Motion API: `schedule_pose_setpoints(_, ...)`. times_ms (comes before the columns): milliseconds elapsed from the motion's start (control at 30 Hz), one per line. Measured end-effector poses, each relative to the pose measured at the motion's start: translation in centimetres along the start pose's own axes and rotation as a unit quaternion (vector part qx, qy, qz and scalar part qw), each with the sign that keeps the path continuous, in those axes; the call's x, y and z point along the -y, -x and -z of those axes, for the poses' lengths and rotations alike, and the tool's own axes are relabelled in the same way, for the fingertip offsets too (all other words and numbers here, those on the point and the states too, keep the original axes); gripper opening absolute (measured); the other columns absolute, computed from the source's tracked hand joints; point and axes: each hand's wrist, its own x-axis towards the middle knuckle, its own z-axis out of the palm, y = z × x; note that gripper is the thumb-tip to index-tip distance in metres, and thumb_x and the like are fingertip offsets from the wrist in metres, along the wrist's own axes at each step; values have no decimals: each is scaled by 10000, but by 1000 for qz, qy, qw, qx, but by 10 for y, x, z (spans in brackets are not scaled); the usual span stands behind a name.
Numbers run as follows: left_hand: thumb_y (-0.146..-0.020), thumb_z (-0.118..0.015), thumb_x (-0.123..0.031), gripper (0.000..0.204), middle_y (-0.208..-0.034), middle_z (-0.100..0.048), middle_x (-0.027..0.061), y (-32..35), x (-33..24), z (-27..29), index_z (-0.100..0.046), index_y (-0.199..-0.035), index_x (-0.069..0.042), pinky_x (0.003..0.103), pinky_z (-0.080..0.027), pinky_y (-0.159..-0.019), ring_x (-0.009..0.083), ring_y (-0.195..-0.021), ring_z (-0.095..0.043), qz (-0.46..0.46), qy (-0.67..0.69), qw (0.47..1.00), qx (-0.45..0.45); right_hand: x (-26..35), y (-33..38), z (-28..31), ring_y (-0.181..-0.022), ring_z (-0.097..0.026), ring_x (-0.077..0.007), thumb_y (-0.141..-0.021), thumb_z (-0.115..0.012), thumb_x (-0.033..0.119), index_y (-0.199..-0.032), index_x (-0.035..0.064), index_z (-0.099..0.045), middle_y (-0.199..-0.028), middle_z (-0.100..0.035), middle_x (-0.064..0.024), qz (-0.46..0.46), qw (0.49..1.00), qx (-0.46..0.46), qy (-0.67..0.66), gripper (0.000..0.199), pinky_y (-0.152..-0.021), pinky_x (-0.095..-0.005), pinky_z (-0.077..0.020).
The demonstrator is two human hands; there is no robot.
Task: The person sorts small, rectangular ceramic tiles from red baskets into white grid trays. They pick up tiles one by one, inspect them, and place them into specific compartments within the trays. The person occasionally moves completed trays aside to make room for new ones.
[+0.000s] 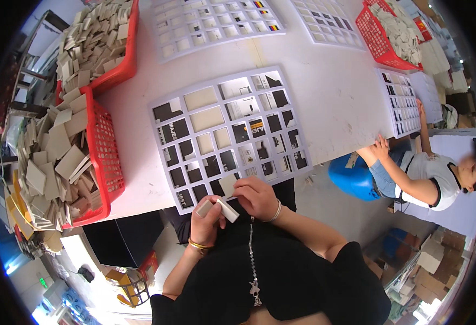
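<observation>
My left hand (204, 225) is closed around a small stack of pale grey cardboard pieces (227, 210), held just off the tray's near edge. Between the fingertips of my right hand (255, 197) is one flat square cardboard piece (227, 184), over the near row of compartments. The white divided tray (214, 85) lies in front of me, slightly turned. Several of its larger compartments show plain beige pieces (206, 118); many others show black, white or printed surfaces. Whether the held square touches the tray, I cannot tell.
Two red baskets (103, 157) heaped with loose cardboard pieces (59, 146) stand at the left. More divided trays (219, 40) lie at the far side. Another red basket (373, 38) stands far right. On the right a person (428, 176) sits by a blue stool (352, 176), hands at another tray (398, 103).
</observation>
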Motion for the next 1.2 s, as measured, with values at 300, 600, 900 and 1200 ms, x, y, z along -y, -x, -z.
schedule_pose_setpoints(300,-803,-721,-222,324,-893,-535,56,4,2,-4,-542,-991,-27,219,-466,-509,103,-665,-547,35,-41,990,130,-3,6,-4,-780,-588,-259,-668,-655,-51,-827,70,-599,-898,-588,-71,8,1000,-4,13,208,-660,-333,-493)
schedule_pose_setpoints(600,-810,-699,-166,259,-891,-519,26,6,-7,-12,-522,-961,-51,195,-460,-536,68,-699,-520,35,-99,973,207,-2,7,-9,-781,-584,-259,-639,-641,-51,-815,76,-597,-883,-582,-63,10,1000,-14,14,222,-649,-329,-490)
schedule_pose_setpoints(900,-824,-676,-109,235,-860,-530,-2,5,-5,-18,-516,-993,-70,207,-426,-641,57,-731,-502,-63,-147,961,225,1,5,-10,-785,-588,-252,-654,-674,1,-815,86,-607,-889,-591,-59,9,1000,-1,10,194,-660,-330,-496)
schedule_pose_setpoints(1200,-858,-616,-137,182,-817,-516,-12,3,-6,-21,-511,-992,-71,170,-370,-519,27,-614,-448,-58,-144,973,171,-1,6,-15,-796,-595,-267,-634,-705,17,-821,57,-594,-909,-598,-81,8,1000,-10,-4,221,-684,-339,-496)
